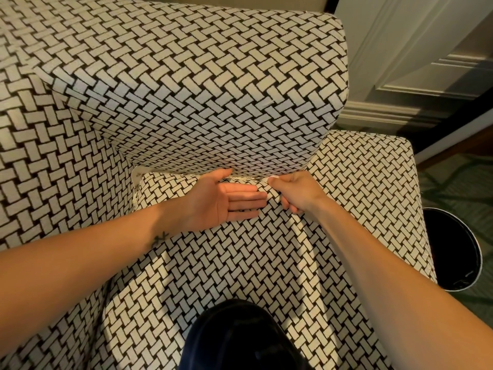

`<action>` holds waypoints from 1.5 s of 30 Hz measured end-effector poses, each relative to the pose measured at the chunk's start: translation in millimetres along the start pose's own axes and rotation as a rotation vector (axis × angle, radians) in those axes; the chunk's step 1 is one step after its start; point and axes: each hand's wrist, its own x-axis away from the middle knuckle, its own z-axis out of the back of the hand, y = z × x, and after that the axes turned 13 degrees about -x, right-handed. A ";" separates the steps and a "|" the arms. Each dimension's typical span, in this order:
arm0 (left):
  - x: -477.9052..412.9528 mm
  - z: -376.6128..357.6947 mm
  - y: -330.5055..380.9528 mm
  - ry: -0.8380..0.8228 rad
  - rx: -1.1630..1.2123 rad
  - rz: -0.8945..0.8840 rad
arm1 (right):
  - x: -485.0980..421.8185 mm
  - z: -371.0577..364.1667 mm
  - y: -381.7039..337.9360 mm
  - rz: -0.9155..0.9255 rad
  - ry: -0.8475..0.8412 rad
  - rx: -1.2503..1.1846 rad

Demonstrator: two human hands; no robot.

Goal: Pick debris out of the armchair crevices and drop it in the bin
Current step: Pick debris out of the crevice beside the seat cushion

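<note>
The armchair wears a black-and-white woven-pattern cover. A crinkled clear wrapper lies in the crevice between seat cushion and backrest. My right hand has its fingers curled, and thumb and fingertips pinch the wrapper's right end at the crevice. My left hand lies on the seat cushion just left of it, palm turned up and fingers straight, fingertips nearly touching the right hand. The round black bin stands on the floor beyond the right armrest.
A white tag or scrap shows at the crevice's left corner. The right armrest lies between my hands and the bin. A dark-clothed knee rests on the seat's front. White panelled woodwork stands behind the chair.
</note>
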 end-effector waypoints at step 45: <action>-1.1 -1.7 -10.0 -0.039 -0.079 -0.015 | 18.5 -14.8 12.5 0.289 -0.053 0.453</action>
